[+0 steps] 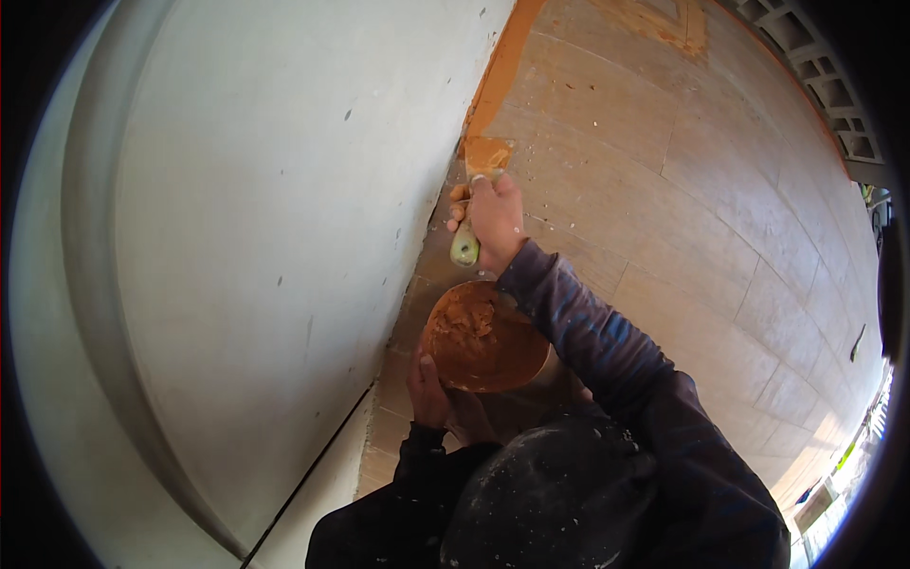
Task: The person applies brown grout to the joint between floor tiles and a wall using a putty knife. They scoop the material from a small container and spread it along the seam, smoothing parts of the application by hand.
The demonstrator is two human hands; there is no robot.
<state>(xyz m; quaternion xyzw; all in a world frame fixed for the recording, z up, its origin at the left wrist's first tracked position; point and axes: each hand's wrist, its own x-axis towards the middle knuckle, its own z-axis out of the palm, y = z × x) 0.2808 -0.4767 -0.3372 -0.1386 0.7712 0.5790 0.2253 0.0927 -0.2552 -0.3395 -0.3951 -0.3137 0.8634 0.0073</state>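
My right hand point(498, 213) is closed round the pale green handle of a putty knife point(464, 248). Its blade, smeared with orange paste, lies against the floor close to the foot of the white wall. Just below, my left hand point(431, 394) grips the side of a round bowl point(536, 357) in front of my body. Thick orange-brown paste point(472, 318) is heaped inside it. From the blade, a band of the same orange paste point(507, 62) runs away along the joint between wall and floor.
The white wall point(256, 209) rises at the left, with a thin dark line point(313, 462) low on it. Wood-look tiles point(654, 218) cover the floor, with small crumbs scattered about. An orange-smeared patch point(664, 27) shows at the far side, and pale openwork blocks point(806, 57) edge the far right.
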